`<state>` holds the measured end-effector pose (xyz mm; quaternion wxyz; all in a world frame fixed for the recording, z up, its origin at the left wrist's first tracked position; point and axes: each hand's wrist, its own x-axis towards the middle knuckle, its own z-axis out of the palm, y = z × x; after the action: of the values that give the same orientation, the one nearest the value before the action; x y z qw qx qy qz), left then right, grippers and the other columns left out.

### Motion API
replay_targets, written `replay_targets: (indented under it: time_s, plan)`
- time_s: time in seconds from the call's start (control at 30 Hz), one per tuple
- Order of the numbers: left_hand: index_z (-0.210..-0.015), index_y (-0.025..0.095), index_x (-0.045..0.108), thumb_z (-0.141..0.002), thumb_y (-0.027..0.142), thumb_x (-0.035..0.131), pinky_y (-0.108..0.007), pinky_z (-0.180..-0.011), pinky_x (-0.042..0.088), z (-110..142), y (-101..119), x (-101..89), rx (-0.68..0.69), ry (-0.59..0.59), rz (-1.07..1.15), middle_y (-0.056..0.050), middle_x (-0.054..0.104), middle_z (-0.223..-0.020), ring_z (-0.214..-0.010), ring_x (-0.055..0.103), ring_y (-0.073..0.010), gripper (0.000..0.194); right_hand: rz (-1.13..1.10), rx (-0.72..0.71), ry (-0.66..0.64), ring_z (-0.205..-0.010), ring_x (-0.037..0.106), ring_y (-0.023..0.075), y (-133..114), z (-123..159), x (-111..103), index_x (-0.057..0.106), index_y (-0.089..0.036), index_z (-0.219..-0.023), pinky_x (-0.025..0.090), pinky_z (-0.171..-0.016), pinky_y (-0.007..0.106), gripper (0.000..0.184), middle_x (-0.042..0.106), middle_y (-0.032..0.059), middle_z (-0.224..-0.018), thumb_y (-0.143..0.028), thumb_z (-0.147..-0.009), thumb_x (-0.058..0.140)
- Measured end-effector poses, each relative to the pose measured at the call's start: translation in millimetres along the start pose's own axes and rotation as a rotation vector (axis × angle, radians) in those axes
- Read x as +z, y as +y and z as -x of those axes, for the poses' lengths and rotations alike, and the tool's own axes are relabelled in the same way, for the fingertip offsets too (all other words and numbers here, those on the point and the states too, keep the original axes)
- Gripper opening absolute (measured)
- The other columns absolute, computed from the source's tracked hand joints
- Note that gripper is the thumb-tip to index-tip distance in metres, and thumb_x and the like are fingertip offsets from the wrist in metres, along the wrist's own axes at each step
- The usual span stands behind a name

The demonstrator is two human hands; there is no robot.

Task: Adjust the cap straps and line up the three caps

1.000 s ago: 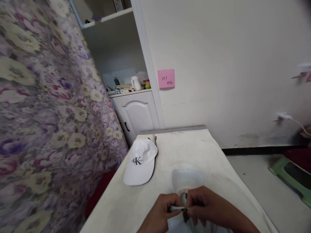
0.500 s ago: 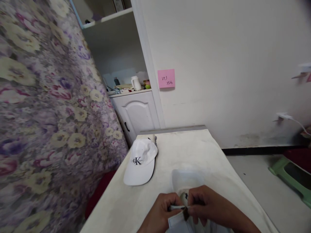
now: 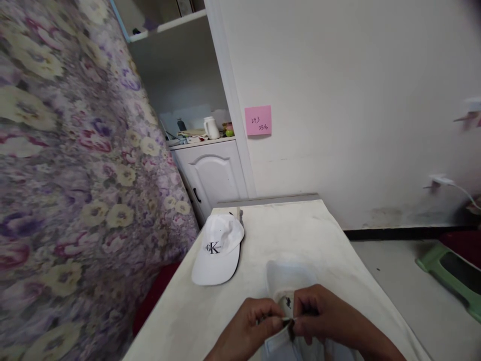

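Observation:
A pale blue-white cap (image 3: 291,273) lies at the near side of the table, its brim pointing away from me and a dark logo showing inside it. At its near edge, my left hand (image 3: 253,323) pinches one end of the cap's strap (image 3: 278,341). My right hand (image 3: 323,316) is closed at the same spot, fingertips on a small brownish piece at the strap's end. The fingertips of both hands nearly meet, partly hiding this piece. Farther left sits a white cap (image 3: 221,240) with black CK lettering, touched by neither hand.
A cream cloth covers the table (image 3: 278,225). A floral curtain (image 3: 82,175) hangs at left beside a white cabinet (image 3: 212,168) holding a white jug (image 3: 211,128). A pink note (image 3: 258,120) is on the wall; a green stool (image 3: 451,273) stands at right.
My left fingers have shifted slightly right along the strap, closer to my right fingertips. The pinched strap end now shows less. The white cap has stayed put.

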<state>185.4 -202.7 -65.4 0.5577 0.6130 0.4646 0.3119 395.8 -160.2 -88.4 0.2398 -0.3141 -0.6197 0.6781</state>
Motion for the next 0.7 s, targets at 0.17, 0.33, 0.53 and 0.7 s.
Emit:
replay_targets:
  time_s: [0.17,0.33,0.53,0.7]
  plan:
    - [-0.081,0.011,0.076,-0.091,0.061,0.049,-0.029,-0.067,0.037,2.8,1.4,-9.9,0.013,-0.023,0.009,-0.004,0.063,-0.07,-0.068,0.051,-0.0171,0.057,-0.038,-0.005,-0.039,-0.043,0.042,0.0069,3.4,-2.2,-5.0,0.06,-0.018,-0.064,0.029,-0.043,0.02,0.01,0.06,-0.0058,-0.051,-0.02,-0.066,0.069]
    - [-0.082,0.012,0.077,-0.091,0.06,0.05,-0.03,-0.07,0.039,3.7,-0.7,-12.6,0.019,0.013,0.005,-0.004,0.064,-0.07,-0.069,0.053,-0.0183,0.056,-0.039,-0.01,-0.066,-0.042,0.041,0.0065,7.8,-5.1,-8.1,0.061,-0.018,-0.064,0.029,-0.043,0.02,0.009,0.059,-0.0064,-0.05,-0.021,-0.065,0.069]
    - [-0.081,0.012,0.077,-0.081,0.043,0.069,-0.027,-0.065,0.033,-0.3,-2.3,-5.7,-0.027,0.017,-0.001,0.0,0.06,-0.068,-0.067,0.047,-0.0145,0.032,-0.036,-0.008,-0.072,-0.041,0.041,0.006,10.6,-7.1,-5.6,0.062,-0.017,-0.066,0.029,-0.042,0.02,0.007,0.059,-0.0065,-0.05,-0.02,-0.067,0.068]
    - [-0.072,0.013,0.076,-0.075,0.031,0.073,-0.026,-0.06,0.03,-4.0,-4.0,3.4,-0.076,0.028,0.028,0.003,0.055,-0.062,-0.062,0.042,-0.0114,0.018,-0.027,-0.006,-0.087,-0.043,0.048,0.0072,10.9,-4.1,-8.1,0.063,-0.016,-0.068,0.034,-0.045,0.02,0.005,0.063,-0.0039,-0.053,-0.018,-0.067,0.068]
